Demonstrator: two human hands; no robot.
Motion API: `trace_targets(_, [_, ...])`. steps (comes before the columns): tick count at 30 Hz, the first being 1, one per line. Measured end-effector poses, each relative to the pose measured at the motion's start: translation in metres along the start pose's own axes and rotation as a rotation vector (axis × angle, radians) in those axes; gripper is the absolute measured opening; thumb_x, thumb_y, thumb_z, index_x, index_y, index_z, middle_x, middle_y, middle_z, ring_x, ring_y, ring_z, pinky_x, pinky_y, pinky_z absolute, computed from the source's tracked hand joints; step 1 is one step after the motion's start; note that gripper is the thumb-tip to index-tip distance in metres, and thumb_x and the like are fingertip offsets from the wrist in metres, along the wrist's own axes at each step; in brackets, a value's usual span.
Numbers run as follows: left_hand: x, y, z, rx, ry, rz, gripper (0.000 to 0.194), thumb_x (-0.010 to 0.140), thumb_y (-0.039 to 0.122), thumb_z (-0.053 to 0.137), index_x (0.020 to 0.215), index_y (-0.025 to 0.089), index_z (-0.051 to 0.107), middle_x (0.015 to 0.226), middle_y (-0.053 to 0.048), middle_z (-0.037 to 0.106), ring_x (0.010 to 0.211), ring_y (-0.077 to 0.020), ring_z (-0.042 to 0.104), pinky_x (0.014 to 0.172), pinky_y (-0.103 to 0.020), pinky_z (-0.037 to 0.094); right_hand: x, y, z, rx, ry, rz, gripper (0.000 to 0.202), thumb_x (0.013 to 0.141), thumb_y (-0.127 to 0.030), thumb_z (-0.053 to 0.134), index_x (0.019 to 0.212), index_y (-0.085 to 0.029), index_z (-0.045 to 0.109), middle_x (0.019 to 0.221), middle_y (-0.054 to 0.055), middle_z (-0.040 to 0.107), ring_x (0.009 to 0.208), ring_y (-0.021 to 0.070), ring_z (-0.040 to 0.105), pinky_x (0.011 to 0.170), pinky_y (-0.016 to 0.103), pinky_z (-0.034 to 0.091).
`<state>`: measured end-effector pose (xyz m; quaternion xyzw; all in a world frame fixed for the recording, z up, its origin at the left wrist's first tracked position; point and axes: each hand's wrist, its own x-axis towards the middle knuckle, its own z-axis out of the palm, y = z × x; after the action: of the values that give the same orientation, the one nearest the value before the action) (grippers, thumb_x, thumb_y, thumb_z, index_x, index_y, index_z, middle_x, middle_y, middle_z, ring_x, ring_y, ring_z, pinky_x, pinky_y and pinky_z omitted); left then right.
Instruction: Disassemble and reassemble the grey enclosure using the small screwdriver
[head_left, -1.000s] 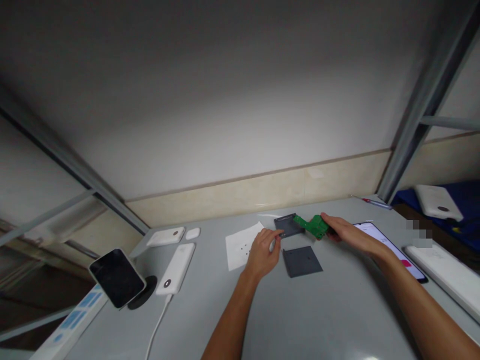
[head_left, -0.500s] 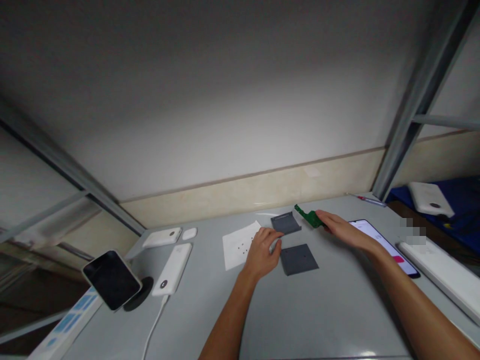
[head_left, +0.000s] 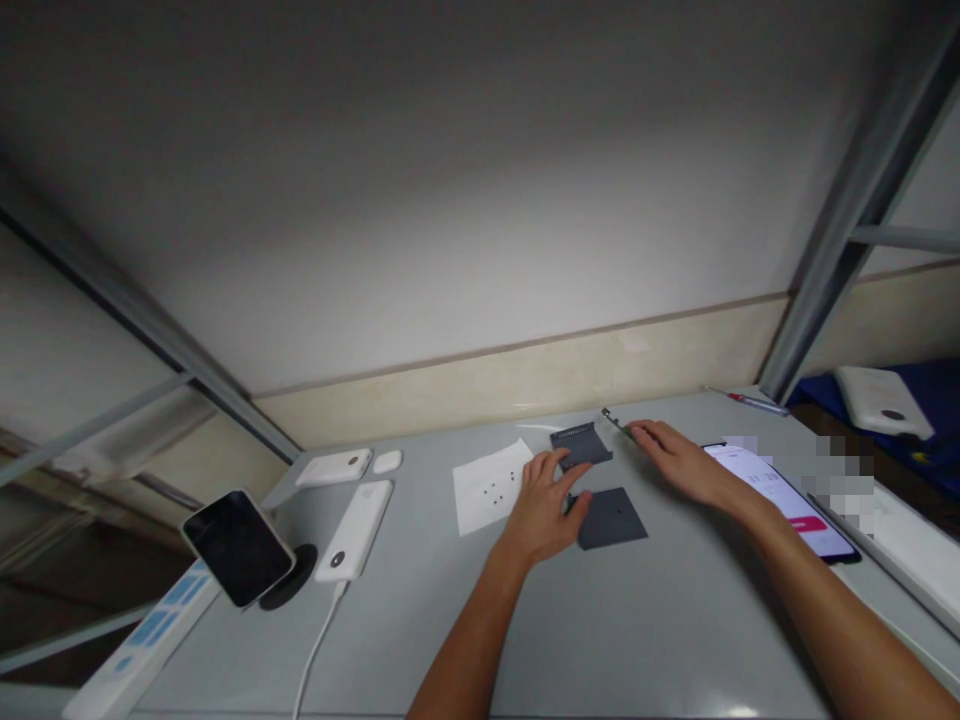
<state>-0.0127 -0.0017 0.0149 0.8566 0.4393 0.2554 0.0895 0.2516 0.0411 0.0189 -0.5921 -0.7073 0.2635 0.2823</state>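
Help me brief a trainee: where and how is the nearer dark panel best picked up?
I'd take the nearer dark panel by its right edge, coming from the right: it lies flat with that edge exposed, while the left hand overlaps its left side. Lifting the right edge may allow a pinch.

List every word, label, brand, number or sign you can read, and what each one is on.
No text is readable.
Lit phone on the right: screen print too small and blurred.
White strip at lower left: blue patches, too blurred to read.
White power bank with the cable: no legible print.
White bar at right: partly pixelated, nothing legible.
Circuit board in the right hand: no lettering visible.
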Motion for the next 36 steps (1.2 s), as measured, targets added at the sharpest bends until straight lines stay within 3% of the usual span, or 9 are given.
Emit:
trace_targets(4, [0.001,-0.012,0.002,0.053,0.016,-0.062,0.044,0.103,0.032,0.053,0.147,0.025,0.051,0.146,-0.012,0.057,0.138,-0.0319,0.048,0.117,-0.059,0.038,-0.006,-0.001,0.013,-0.406,0.055,0.110,0.055,0.105,-0.053,0.035,0.143,-0.019,0.054,0.126,0.020,0.058,0.091,0.0319,0.074,0.082,0.044,0.055])
trace_targets(8, [0.002,-0.020,0.005,0.050,0.074,-0.048,0.044,0.106,0.028,0.046,0.149,0.020,0.046,0.140,-0.014,0.064,0.133,-0.0294,0.056,0.114,-0.055,0.043,-0.011,-0.007,0.019,-0.505,0.069,0.069,0.049,0.102,-0.045,0.051,0.141,-0.016,0.055,0.125,0.019,0.054,0.091,0.0302,0.073,0.072,0.037,0.053])
trace_targets(14, [0.004,-0.023,0.000,-0.015,0.121,0.024,0.035,0.106,0.028,0.047,0.139,0.023,0.055,0.136,-0.011,0.065,0.130,-0.0284,0.058,0.113,-0.053,0.045,-0.011,-0.004,0.011,-0.446,0.105,0.020,0.053,0.098,-0.046,0.059,0.144,-0.021,0.054,0.132,0.018,0.052,0.094,0.0291,0.071,0.077,0.038,0.053])
trace_targets(18, [0.004,-0.014,-0.010,-0.071,0.083,0.026,0.041,0.105,0.030,0.050,0.145,0.023,0.049,0.135,-0.012,0.063,0.128,-0.0276,0.056,0.113,-0.050,0.045,-0.009,0.004,0.012,-0.456,0.068,-0.050,0.063,0.090,-0.046,0.070,0.147,-0.023,0.054,0.125,0.017,0.059,0.109,0.0342,0.065,0.091,0.042,0.051])
trace_targets(24, [-0.002,0.007,-0.032,-0.064,-0.138,-0.055,0.080,0.089,0.049,0.074,0.157,0.031,0.035,0.130,-0.011,0.061,0.112,-0.0316,0.066,0.095,-0.045,0.056,-0.005,0.002,0.013,-0.428,0.053,-0.003,0.055,0.094,-0.043,0.063,0.144,-0.020,0.056,0.116,0.016,0.065,0.113,0.0339,0.063,0.096,0.042,0.048])
trace_targets(28, [-0.007,0.015,-0.026,-0.042,-0.233,-0.009,0.088,0.082,0.051,0.081,0.156,0.032,0.037,0.137,-0.012,0.062,0.110,-0.0341,0.069,0.095,-0.047,0.055,-0.004,-0.006,-0.004,-0.211,0.145,0.039,0.054,0.094,-0.047,0.061,0.141,-0.021,0.058,0.117,0.013,0.066,0.110,0.0304,0.065,0.100,0.043,0.047])
trace_targets(30, [-0.007,0.017,-0.019,-0.063,-0.226,0.013,0.076,0.087,0.043,0.076,0.154,0.031,0.041,0.137,-0.012,0.063,0.111,-0.0323,0.069,0.097,-0.045,0.055,-0.009,-0.012,-0.017,-0.030,0.057,-0.082,0.057,0.090,-0.049,0.066,0.141,-0.024,0.058,0.121,0.010,0.066,0.111,0.0275,0.064,0.102,0.040,0.047])
trace_targets(32, [-0.005,0.016,-0.013,-0.098,-0.205,0.007,0.063,0.090,0.035,0.073,0.147,0.026,0.048,0.131,-0.011,0.067,0.110,-0.0298,0.070,0.097,-0.043,0.055,-0.016,-0.020,-0.028,0.095,-0.126,-0.171,0.063,0.085,-0.050,0.072,0.141,-0.027,0.058,0.121,0.007,0.067,0.111,0.0261,0.063,0.102,0.037,0.048])
trace_targets(36, [-0.002,0.009,-0.009,-0.116,-0.166,-0.085,0.043,0.089,0.036,0.072,0.126,0.020,0.055,0.111,-0.009,0.071,0.098,-0.0274,0.070,0.087,-0.039,0.055,-0.031,-0.034,-0.035,0.105,-0.377,-0.223,0.055,0.078,-0.040,0.078,0.130,-0.027,0.065,0.118,0.006,0.066,0.103,0.0254,0.063,0.095,0.037,0.051])
